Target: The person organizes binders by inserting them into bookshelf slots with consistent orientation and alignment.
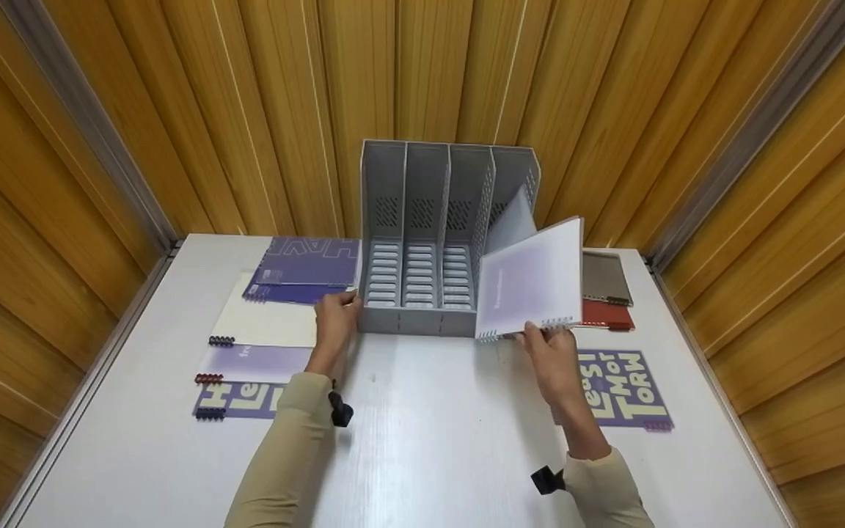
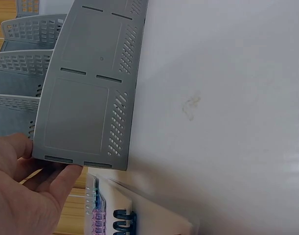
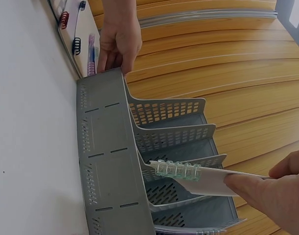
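My left hand (image 1: 336, 323) grips the front left corner of a grey file organizer (image 1: 419, 321), its thumb and fingers round the edge in the left wrist view. My right hand (image 1: 554, 363) pinches a spiral notebook (image 1: 529, 282) with a pale lavender cover and clear rings. This notebook is tilted in front of the organizer's right side. In the right wrist view its ringed end (image 3: 178, 170) reaches over the dividers; I cannot tell which compartment it is entering. Behind it, a pale notebook or cover (image 1: 514, 220) leans in the rightmost compartment.
On the left lie overlapping notebooks: purple ones (image 1: 305, 262), a cream one (image 1: 268, 319), a lavender one (image 1: 261, 361) and a lettered one (image 1: 239, 400). On the right are a grey-brown notebook (image 1: 606, 275), a red one (image 1: 608, 315) and a lettered purple one (image 1: 624, 389). Ribbed wood-look walls surround the white table (image 1: 422, 440).
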Action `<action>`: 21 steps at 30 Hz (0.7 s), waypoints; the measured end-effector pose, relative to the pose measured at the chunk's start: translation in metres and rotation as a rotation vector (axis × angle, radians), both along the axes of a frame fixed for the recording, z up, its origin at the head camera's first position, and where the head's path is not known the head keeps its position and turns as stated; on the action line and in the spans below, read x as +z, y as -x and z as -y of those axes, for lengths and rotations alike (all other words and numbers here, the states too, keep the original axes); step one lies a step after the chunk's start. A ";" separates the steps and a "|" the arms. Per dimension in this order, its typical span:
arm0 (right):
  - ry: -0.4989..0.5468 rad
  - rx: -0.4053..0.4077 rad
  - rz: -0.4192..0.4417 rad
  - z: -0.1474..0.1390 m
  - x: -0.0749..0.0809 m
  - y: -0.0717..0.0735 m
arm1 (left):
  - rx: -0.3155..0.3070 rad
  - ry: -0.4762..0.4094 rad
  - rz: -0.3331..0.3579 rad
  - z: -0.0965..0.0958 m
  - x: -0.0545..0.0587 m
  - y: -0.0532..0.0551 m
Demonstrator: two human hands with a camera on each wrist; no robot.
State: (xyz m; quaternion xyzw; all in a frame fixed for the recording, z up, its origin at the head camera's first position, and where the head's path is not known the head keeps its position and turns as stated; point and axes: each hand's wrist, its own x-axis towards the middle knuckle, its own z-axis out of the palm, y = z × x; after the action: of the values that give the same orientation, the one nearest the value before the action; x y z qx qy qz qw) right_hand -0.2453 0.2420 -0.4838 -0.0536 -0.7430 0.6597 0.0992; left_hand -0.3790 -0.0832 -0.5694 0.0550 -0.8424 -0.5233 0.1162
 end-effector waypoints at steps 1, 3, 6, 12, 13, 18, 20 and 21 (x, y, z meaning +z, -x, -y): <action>-0.007 -0.007 0.000 -0.001 0.000 0.003 | 0.002 0.006 -0.003 0.000 0.000 0.000; -0.012 -0.014 0.000 -0.004 0.001 0.008 | -0.002 0.006 -0.006 0.000 0.000 0.000; -0.015 -0.013 -0.006 -0.007 0.001 0.016 | -0.013 -0.004 -0.004 0.000 -0.001 -0.001; -0.093 -0.059 -0.051 -0.011 0.005 0.036 | -0.021 0.003 -0.007 0.000 0.000 -0.002; -0.113 -0.065 -0.062 -0.011 0.006 0.040 | -0.024 0.005 -0.008 0.000 0.000 -0.002; -0.192 -0.057 -0.131 -0.010 0.002 0.058 | -0.018 0.019 -0.008 0.000 -0.001 -0.002; -0.230 -0.067 -0.162 -0.009 -0.003 0.064 | -0.010 0.025 -0.013 0.000 -0.001 -0.002; -0.253 -0.076 -0.173 -0.008 -0.005 0.068 | -0.007 0.026 -0.018 0.000 -0.002 -0.002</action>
State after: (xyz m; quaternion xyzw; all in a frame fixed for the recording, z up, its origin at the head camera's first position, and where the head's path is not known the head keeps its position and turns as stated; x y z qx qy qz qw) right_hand -0.3131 0.2501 -0.4893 -0.0118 -0.8062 0.5589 0.1937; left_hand -0.3769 -0.0830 -0.5712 0.0460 -0.8483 -0.5130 0.1227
